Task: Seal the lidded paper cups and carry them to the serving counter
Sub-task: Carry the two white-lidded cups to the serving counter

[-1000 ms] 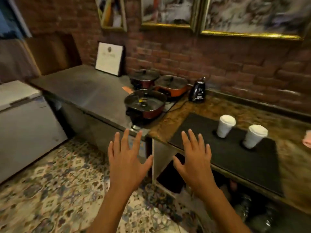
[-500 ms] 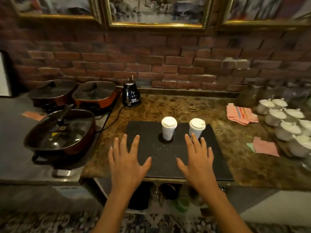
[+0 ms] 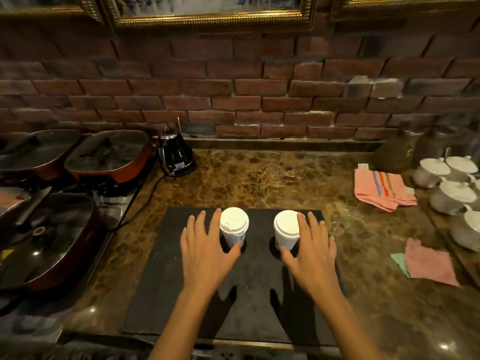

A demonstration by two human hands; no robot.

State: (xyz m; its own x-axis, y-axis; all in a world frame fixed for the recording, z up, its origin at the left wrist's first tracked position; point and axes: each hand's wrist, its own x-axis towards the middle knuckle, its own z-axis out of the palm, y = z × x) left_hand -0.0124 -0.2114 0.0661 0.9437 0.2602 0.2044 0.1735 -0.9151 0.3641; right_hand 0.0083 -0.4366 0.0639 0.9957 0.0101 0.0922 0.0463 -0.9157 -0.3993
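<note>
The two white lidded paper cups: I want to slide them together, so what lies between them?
Head view: nothing lies between the left white lidded paper cup and the right one, only a bare strip of the black rectangular mat.

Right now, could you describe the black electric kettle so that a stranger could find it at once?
Start at the red brick wall and look down to the brown marble counter. At its back left edge, right of two lidded orange pans, stands the glossy black electric kettle. It alone is tall and trails a black cord.
</note>
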